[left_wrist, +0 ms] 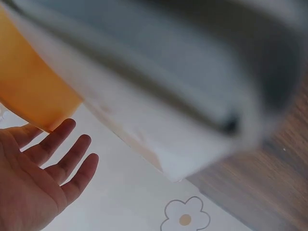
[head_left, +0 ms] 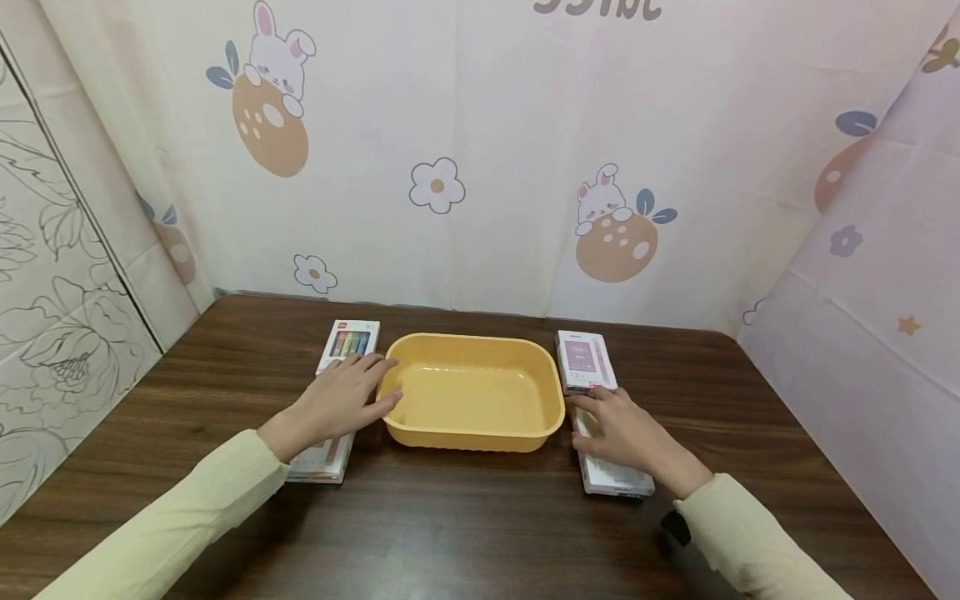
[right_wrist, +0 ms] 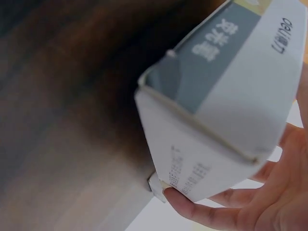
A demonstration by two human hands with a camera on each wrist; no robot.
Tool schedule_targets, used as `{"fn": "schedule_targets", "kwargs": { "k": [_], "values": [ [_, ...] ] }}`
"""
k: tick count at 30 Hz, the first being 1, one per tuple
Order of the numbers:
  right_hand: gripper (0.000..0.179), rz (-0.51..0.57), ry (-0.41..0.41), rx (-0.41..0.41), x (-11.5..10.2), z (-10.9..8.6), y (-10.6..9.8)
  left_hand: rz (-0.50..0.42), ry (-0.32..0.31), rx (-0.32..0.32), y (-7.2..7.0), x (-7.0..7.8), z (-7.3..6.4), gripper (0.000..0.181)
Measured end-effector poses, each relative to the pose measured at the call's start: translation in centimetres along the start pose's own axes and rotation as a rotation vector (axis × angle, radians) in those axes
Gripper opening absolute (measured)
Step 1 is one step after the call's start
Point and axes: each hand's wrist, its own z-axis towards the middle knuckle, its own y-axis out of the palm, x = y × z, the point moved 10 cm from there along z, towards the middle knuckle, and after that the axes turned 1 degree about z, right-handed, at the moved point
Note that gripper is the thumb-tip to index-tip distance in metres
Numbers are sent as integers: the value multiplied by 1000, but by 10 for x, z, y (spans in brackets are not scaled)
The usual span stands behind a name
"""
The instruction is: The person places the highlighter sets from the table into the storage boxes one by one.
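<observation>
A yellow, round-cornered plastic tray (head_left: 472, 440) is lying between the left hand (head_left: 337, 402) and right hand (head_left: 626, 429), both loosely spread; flat white cardboard boxes (head_left: 617, 479) are lying beneath each.

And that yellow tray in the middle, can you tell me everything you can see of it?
The yellow tray is a shallow, open-topped rectangle with rounded corners, a narrow rim and low walls; its glossy surface looks like plastic. It sits upright on the dark wooden table, long sides running left to right, between white boxes on the left and white boxes on the right. The left hand reaches over its left rim, apparently touching it. The right hand is by its right end; contact there is unclear.
</observation>
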Motion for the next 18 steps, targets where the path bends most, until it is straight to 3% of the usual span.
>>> {"fn": "schedule_targets", "kwargs": {
  "k": [18],
  "values": [
    [50, -22, -7, 5, 4, 14, -35, 11, 4, 9, -2, 1, 0, 58]
  ]
}}
